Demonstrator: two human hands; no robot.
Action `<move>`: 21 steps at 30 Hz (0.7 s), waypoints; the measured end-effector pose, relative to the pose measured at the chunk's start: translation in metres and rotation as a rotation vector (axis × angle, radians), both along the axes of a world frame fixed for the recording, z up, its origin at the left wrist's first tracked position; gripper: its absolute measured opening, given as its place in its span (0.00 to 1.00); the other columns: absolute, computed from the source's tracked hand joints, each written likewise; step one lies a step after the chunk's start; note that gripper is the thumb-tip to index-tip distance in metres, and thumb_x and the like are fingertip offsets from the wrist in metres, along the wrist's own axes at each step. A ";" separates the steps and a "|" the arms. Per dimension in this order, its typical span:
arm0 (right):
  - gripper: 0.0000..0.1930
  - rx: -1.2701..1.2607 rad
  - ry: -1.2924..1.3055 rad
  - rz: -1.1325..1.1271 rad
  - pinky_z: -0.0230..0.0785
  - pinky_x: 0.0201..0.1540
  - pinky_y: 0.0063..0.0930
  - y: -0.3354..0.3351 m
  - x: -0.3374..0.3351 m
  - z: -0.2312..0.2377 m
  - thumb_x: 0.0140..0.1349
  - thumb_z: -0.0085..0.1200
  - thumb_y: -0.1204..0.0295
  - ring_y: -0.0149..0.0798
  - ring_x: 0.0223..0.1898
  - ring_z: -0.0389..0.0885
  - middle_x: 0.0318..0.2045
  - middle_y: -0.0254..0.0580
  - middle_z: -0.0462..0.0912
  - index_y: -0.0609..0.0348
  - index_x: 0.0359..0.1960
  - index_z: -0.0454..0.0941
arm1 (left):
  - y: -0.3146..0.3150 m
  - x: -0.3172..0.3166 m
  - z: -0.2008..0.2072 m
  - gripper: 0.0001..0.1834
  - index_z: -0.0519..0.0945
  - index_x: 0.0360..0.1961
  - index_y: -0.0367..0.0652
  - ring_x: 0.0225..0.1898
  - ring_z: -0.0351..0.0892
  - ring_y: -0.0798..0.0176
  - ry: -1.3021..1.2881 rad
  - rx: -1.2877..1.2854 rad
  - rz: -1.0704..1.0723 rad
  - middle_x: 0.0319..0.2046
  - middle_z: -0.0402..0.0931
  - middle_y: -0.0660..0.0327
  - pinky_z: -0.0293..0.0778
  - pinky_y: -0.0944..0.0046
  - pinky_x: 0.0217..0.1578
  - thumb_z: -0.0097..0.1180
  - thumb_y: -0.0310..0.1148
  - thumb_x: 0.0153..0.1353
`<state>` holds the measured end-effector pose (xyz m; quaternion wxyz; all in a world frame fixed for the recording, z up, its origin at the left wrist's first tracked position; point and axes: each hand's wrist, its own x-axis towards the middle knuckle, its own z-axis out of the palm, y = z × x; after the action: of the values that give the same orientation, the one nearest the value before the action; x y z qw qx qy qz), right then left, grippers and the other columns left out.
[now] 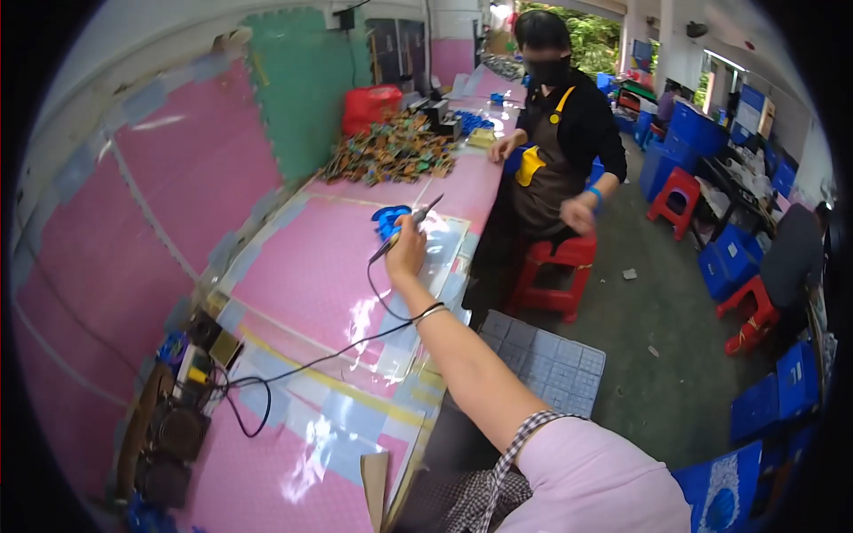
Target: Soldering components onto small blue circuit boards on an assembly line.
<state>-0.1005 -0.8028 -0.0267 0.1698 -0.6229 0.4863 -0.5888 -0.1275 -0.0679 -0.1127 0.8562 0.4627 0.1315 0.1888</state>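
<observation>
Fingers of the right hand [407, 251] clamp a corded iron [409, 228] over the pink table [302, 275], hiding blue parts [388, 219]. Left hand unseen. Another person [560, 133] stands beyond.

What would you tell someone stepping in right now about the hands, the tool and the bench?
Right hand: fingers closed round the pen-shaped corded tool, held over the pink bench.
Left hand: out of view.
Blue piece lies on the bench beside the tool; whether they touch is unclear.
Cord runs back to dark gear at the near left.
Done and left: cannot be judged; a pile of small parts sits farther along.
</observation>
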 end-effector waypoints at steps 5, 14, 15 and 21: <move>0.10 0.036 -0.009 0.038 0.66 0.41 0.48 0.017 0.000 0.002 0.52 0.50 0.79 0.58 0.36 0.76 0.29 0.48 0.79 0.48 0.35 0.69 | 0.006 0.005 0.002 0.10 0.77 0.37 0.46 0.17 0.69 0.70 -0.044 -0.243 -0.159 0.23 0.73 0.68 0.68 0.72 0.16 0.50 0.39 0.61; 0.10 -0.068 0.134 -0.046 0.69 0.36 0.51 -0.001 0.011 -0.002 0.55 0.50 0.78 0.56 0.37 0.76 0.33 0.50 0.79 0.50 0.38 0.67 | -0.018 0.000 0.022 0.08 0.77 0.32 0.49 0.11 0.60 0.73 0.085 -0.066 -0.007 0.18 0.70 0.70 0.57 0.74 0.10 0.51 0.40 0.58; 0.10 -0.079 0.127 -0.051 0.69 0.35 0.52 -0.004 0.013 -0.003 0.56 0.50 0.77 0.58 0.36 0.77 0.32 0.50 0.79 0.50 0.38 0.67 | -0.021 -0.001 0.025 0.08 0.77 0.32 0.49 0.11 0.60 0.73 0.079 -0.068 -0.010 0.18 0.70 0.70 0.57 0.74 0.10 0.51 0.40 0.58; 0.09 -0.015 0.033 0.062 0.68 0.31 0.51 0.000 0.014 -0.004 0.57 0.47 0.80 0.60 0.32 0.79 0.28 0.52 0.79 0.52 0.37 0.67 | -0.049 -0.010 0.062 0.08 0.74 0.27 0.50 0.09 0.57 0.73 0.109 0.016 0.023 0.14 0.66 0.70 0.54 0.73 0.09 0.54 0.40 0.54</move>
<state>-0.0864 -0.8028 -0.0309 0.1753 -0.6486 0.4650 -0.5765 -0.1378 -0.1167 -0.0511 0.8417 0.4776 0.1819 0.1741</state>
